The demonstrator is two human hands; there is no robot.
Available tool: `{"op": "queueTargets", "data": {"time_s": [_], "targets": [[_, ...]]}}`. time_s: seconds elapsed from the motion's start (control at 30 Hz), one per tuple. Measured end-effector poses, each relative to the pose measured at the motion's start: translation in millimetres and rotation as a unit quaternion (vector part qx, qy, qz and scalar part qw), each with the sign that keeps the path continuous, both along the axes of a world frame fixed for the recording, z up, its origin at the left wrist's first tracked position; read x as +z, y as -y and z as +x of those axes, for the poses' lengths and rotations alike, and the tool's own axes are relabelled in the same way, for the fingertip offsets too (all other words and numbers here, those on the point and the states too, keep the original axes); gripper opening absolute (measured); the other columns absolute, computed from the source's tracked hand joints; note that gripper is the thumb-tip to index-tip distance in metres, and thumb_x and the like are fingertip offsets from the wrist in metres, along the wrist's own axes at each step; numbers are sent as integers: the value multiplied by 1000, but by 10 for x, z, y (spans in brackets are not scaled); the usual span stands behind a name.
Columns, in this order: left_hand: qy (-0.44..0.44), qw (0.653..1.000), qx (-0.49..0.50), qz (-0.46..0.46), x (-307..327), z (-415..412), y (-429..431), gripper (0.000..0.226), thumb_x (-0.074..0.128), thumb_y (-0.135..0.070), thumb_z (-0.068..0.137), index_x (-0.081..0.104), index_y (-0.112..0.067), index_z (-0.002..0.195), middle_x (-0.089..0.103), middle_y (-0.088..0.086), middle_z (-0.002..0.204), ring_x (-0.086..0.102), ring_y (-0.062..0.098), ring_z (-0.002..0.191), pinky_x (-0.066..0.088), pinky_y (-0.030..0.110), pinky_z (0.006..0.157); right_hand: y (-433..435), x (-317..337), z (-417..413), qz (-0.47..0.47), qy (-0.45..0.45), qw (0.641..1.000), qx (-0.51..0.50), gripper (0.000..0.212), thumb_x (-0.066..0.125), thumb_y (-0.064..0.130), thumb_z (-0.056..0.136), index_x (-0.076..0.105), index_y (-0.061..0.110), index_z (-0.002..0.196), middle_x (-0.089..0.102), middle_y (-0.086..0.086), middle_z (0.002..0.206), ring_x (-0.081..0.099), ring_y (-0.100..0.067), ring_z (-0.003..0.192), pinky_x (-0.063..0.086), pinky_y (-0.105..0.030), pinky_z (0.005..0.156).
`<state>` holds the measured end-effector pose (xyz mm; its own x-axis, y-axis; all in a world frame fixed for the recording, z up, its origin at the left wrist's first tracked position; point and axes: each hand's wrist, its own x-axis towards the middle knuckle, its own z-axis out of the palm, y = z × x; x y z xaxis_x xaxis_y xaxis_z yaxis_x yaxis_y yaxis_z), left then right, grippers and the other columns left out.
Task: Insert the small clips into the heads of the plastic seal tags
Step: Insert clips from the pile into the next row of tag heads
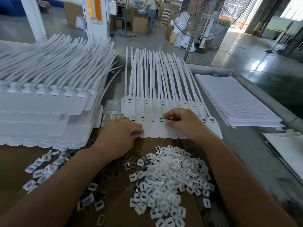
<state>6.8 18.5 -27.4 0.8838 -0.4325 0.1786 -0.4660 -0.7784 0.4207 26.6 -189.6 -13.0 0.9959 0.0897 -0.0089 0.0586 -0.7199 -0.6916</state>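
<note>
A row of white plastic seal tags (154, 128) lies side by side in front of me, tails pointing away, on top of a second row behind it. My left hand (121, 136) presses down on the lower flags at the row's left end. My right hand (182, 123) hovers over the heads in the middle of the row, fingers curled, thumb and forefinger pinched at a head; whether a clip sits between them is hidden. A heap of small white clips (168, 181) lies on brown cardboard (14, 169) near me. Two heads at the right end (208, 120) show open square sockets.
A tall stack of finished white tags (42, 108) fills the left. More clips and metal inserts (41, 169) are scattered at lower left. A pile of lined white sheets (237, 102) lies to the right. A standing fan (196, 18) and cardboard boxes stand beyond the table.
</note>
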Motion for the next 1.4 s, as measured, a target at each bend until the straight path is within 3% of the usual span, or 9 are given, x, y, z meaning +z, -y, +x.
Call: {"op": "queueTargets", "data": {"time_s": [0.07,0.17,0.33,0.5,0.77,0.9,1.03,1.2,1.4], "targets": [[-2,1000,1,-6,-7,4,-1,38,47,-5,87,61,-22,118,56,-11,127,45,6,120,28,20,103,49,72,-86,14,-13,999,34,15,63,19,86,62,27,97,63,8,99,57,0,90,42,-16,78],[-5,1000,5,-14,-14,9,6,37,47,-5,88,62,-22,116,57,-11,126,46,6,119,29,21,103,121,215,-218,-11,-47,994,101,15,68,20,82,63,33,87,66,14,86,60,7,77,40,-9,68],[6,1000,0,-13,-27,17,-2,36,48,-6,88,63,-22,116,57,-12,125,46,5,119,23,14,99,107,284,-315,-67,-129,971,189,18,70,10,79,68,28,83,70,5,81,64,-3,74,51,-15,76],[12,1000,-1,-9,-37,23,-7,35,48,-8,89,61,-24,118,55,-13,127,43,4,121,17,10,93,69,253,-318,-67,-147,966,204,21,72,6,77,68,26,80,66,15,66,59,6,61,45,-8,64],[20,1000,-7,-12,-46,23,-21,35,48,-6,88,62,-22,117,57,-12,125,45,4,118,19,11,93,89,243,-309,-83,-147,966,194,20,74,15,75,60,28,72,63,24,63,57,8,61,50,-21,73],[18,1000,-6,-18,-53,23,-19,35,48,-6,88,62,-22,116,57,-11,125,46,4,118,21,12,95,107,273,-321,-50,-135,971,191,20,74,10,75,61,26,74,66,18,66,61,4,66,50,-16,72],[21,1000,-5,-14,-62,23,-19,34,48,-8,89,62,-22,117,57,-13,125,45,3,119,19,11,93,131,255,-294,-11,-40,989,141,23,71,7,77,63,29,72,66,14,70,60,4,67,46,-7,65],[20,1000,-5,-9,-52,20,-8,33,48,-10,90,62,-23,117,56,-13,126,45,4,120,20,11,93,99,83,-122,33,69,997,8,21,67,7,80,62,27,74,64,13,77,58,4,70,45,-6,65],[14,1000,-1,-3,-38,10,-2,32,47,-12,91,61,-22,118,55,-12,127,45,5,120,25,17,99,86,-63,39,41,97,991,-85,19,62,10,85,61,27,77,57,22,74,53,10,70,36,4,57]]}}
